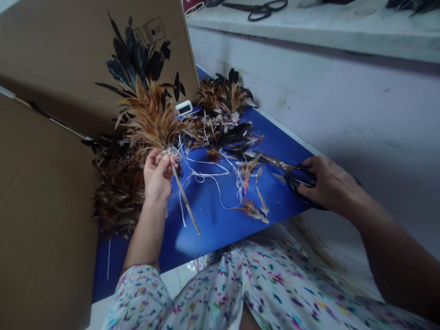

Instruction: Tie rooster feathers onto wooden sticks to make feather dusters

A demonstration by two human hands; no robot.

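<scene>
My left hand (158, 174) is closed round the neck of a feather duster (151, 112), where the feathers are bound to a thin wooden stick (185, 201). Brown feathers fan out above the hand, with black ones at the top. White string (209, 175) trails from the binding over the blue table. On the right, my right hand (330, 188) grips the black handles of a pair of scissors (299, 178). The blades point left, low over the table, near loose brown feathers (252, 211).
Brown and black feather bundles lie at the back (223, 96) and on the left (118, 192) of the blue table (213, 238). A small white device (184, 108) sits between. Cardboard (85, 55) walls the left side. More scissors (264, 10) rest on a ledge (326, 27) along the wall.
</scene>
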